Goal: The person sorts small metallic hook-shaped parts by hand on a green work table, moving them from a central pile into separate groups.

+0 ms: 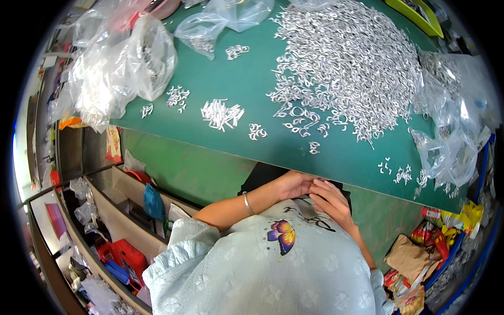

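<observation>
My left hand (294, 184) and my right hand (331, 198) meet at the near edge of the green table (247, 147), close to my body. The fingers of both are bent and pressed together at the tips. Whatever they may hold is hidden or too small to make out. On the table beyond them spreads a large heap of small silver metal pieces (352, 63), many curved or hooked. Nearer lie a little cluster of curved pieces (257, 132), another small cluster (314, 147), and a pile of short straight silver pieces (222, 114).
Clear plastic bags (152, 58) crowd the table's left end; more bags (449, 142) lie at the right. A yellow-green tray (417, 16) stands far right. Below left is a compartmented drawer unit (126, 210) with a red container (123, 257). Wrappers and a brown paper bag (407, 257) sit lower right.
</observation>
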The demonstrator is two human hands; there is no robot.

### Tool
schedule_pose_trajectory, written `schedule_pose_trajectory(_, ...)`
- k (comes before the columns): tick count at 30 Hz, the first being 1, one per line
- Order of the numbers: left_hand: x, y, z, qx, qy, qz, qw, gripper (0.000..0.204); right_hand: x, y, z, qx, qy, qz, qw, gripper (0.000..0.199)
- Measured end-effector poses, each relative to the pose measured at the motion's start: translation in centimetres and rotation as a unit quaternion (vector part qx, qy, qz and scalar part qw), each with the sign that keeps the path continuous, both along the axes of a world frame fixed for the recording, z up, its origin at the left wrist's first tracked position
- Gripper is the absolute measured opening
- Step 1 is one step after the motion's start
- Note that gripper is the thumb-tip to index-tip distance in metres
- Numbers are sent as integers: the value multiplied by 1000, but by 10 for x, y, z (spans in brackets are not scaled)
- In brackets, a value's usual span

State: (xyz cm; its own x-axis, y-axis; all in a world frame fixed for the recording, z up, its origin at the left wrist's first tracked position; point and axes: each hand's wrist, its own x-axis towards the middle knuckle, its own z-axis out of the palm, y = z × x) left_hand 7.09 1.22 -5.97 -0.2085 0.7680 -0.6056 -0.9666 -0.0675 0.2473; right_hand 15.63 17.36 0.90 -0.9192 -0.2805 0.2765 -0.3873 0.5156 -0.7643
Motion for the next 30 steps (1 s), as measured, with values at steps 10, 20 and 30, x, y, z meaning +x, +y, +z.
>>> schedule_pose_trajectory(10,-32,-82,81,-138,315,227,911,29,-19,-2,2,-41,51,-175,982,18)
schedule_pose_trajectory(20,-75,-50,51,-410,775,141,460,13,-23,-5,3,-36,46,-197,979,16)
schedule_pose_trajectory(30,-69,-59,60,-398,772,90,487,18,-48,0,11,25,46,-254,966,22)
